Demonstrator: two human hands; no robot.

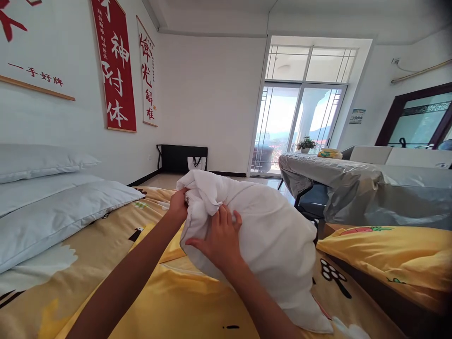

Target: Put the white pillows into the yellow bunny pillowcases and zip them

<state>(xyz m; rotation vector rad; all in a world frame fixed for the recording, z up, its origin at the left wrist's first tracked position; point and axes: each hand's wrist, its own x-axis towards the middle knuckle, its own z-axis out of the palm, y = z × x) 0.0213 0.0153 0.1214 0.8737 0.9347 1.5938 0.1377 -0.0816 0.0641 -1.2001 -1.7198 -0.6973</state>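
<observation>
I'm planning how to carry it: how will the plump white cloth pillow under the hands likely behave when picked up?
The plump white cloth pillow is probably floppy, as its end folds and creases around the left hand. It looks light for its size, its puffed shape suggesting soft filling. Rolling seems unlikely, given its uneven, pointed corners.

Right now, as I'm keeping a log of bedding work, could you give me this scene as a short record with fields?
Left hand: closed on the bunched end of the white pillow; fingertips hidden
Right hand: fingers against the folded end, thumb stretched sideways
Under pillow: yellow cloth on a patterned sheet
Left side: pale pillows
Right side: yellow pillow
Behind: covered table, potted plant
</observation>
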